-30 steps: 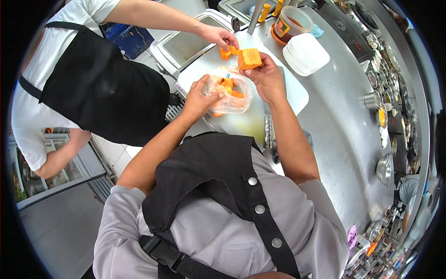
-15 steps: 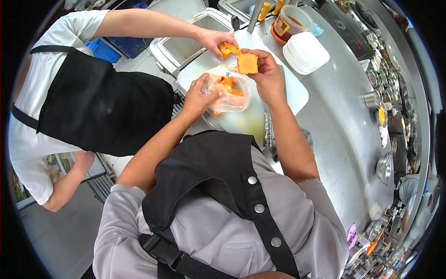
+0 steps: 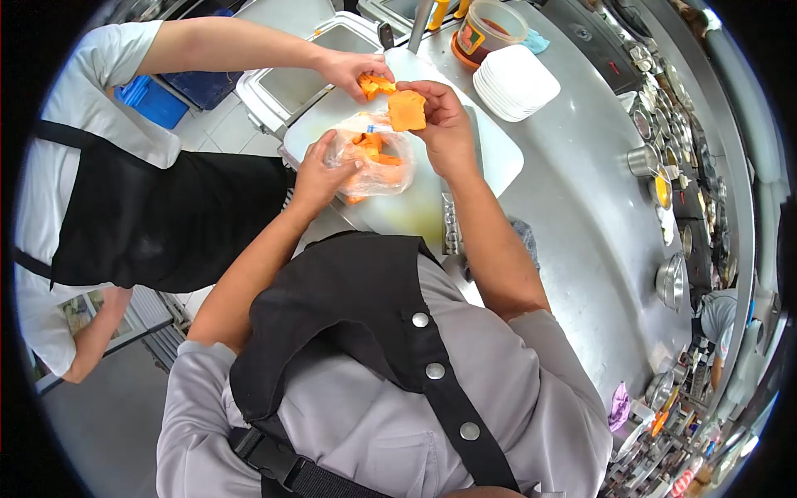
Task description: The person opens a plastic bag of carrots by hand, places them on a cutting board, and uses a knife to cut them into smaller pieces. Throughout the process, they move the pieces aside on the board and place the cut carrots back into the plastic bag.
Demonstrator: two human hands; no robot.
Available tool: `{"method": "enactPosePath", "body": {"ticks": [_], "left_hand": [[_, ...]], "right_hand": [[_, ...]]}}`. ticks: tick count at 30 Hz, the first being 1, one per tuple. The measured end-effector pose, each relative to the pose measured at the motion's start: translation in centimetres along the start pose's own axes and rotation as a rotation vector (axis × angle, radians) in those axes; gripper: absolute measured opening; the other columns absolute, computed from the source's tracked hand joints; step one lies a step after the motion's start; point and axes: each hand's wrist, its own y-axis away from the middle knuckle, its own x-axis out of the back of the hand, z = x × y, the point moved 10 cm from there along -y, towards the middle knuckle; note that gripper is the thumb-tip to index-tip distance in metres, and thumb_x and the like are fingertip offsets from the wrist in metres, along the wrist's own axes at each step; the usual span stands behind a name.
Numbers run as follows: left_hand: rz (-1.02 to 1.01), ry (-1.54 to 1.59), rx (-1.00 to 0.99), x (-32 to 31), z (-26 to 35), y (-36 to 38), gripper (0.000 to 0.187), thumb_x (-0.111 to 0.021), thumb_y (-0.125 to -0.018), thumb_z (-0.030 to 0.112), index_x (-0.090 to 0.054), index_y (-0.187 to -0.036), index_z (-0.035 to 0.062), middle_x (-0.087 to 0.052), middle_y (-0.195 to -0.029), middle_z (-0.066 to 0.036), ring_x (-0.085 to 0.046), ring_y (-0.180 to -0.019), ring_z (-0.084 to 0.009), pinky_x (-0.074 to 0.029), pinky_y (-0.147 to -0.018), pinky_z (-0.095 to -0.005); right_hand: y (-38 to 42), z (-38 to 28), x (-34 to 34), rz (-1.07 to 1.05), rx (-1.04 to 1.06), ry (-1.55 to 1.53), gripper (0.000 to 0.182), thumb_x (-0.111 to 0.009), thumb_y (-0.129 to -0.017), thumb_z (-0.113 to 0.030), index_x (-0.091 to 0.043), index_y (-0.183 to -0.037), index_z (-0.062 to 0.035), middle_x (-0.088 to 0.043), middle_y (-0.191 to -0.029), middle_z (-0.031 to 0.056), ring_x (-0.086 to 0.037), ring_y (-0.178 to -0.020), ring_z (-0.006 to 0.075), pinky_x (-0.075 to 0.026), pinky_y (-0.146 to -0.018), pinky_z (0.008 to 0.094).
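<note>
My right hand point(image 3: 447, 123) pinches a thick, squarish orange chunk point(image 3: 407, 111), perhaps pumpkin, raised above a white cutting board point(image 3: 496, 162). A clear plastic bag point(image 3: 392, 176) with orange pieces point(image 3: 374, 149) in it lies on the board, its mouth spread. The fingers and thumb of my left hand point(image 3: 320, 176) grip the left side of this bag. Just beyond, a co-worker's hand point(image 3: 353, 70) holds more orange pieces point(image 3: 376, 86), close to my chunk. A knife-like blade point(image 3: 476, 137) is partly hidden behind my right hand and wrist.
A stack of white square dishes point(image 3: 516, 81) stands right of the board, near a tub of red-brown liquid point(image 3: 490, 33). Behind the board sits an open white container point(image 3: 320, 62). The co-worker point(image 3: 158, 207) stands close on my left. Metal pans point(image 3: 669, 282) line the far right.
The view has shifted, so the scene sits further left. The chunk in my right hand now shows its face flatter to me. My left hand stays on the bag.
</note>
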Motion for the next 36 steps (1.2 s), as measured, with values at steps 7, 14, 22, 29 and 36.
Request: {"method": "enactPosePath", "body": {"ticks": [7,14,22,29,36], "left_hand": [[-0.006,-0.004,0.009,0.1,0.1,0.1,0.084,-0.085,-0.077,0.032,-0.048,-0.146,0.0007,-0.052,-0.140,-0.022,-0.053,-0.130,-0.0307,-0.044,-0.108,-0.0372],[0.000,-0.026,-0.002,0.2,0.5,0.2,0.083,-0.085,-0.077,0.032,-0.049,-0.145,0.0004,-0.053,-0.138,-0.021,-0.054,-0.128,-0.0311,-0.044,-0.108,-0.0376],[-0.002,-0.053,0.012,0.2,0.6,0.2,0.083,-0.085,-0.077,0.032,-0.049,-0.145,0.0009,-0.054,-0.138,-0.021,-0.055,-0.127,-0.0310,-0.044,-0.107,-0.0374],[-0.010,-0.044,0.002,0.2,0.4,0.1,0.084,-0.085,-0.078,0.032,-0.048,-0.146,0.0004,-0.052,-0.140,-0.022,-0.054,-0.128,-0.0312,-0.044,-0.108,-0.0374],[-0.009,-0.052,-0.006,0.1,0.6,0.2,0.083,-0.085,-0.079,0.032,-0.048,-0.146,-0.0002,-0.052,-0.141,-0.022,-0.054,-0.129,-0.0310,-0.044,-0.108,-0.0376]], "right_hand": [[0.4,-0.1,0.1,-0.009,-0.024,0.044,0.055,-0.064,-0.081,0.021,-0.057,-0.130,-0.0028,-0.065,-0.130,0.0106,-0.063,-0.117,0.0181,-0.056,-0.098,0.0328],[0.8,0.8,0.8,0.013,-0.115,0.043,0.059,-0.057,-0.080,0.024,-0.058,-0.133,-0.0025,-0.063,-0.131,0.0111,-0.063,-0.118,0.0216,-0.057,-0.099,0.0366],[1.2,1.1,1.4,0.042,-0.134,0.072,0.055,-0.061,-0.082,0.021,-0.058,-0.132,-0.0020,-0.063,-0.130,0.0117,-0.064,-0.116,0.0215,-0.058,-0.097,0.0367],[1.2,1.1,1.8,0.039,-0.116,0.060,0.054,-0.063,-0.082,0.020,-0.058,-0.131,-0.0004,-0.063,-0.130,0.0122,-0.064,-0.114,0.0204,-0.059,-0.096,0.0358],[1.4,1.5,1.9,0.056,-0.134,0.022,0.053,-0.065,-0.081,0.019,-0.058,-0.131,0.0002,-0.064,-0.128,0.0118,-0.065,-0.113,0.0200,-0.059,-0.096,0.0356]]}}
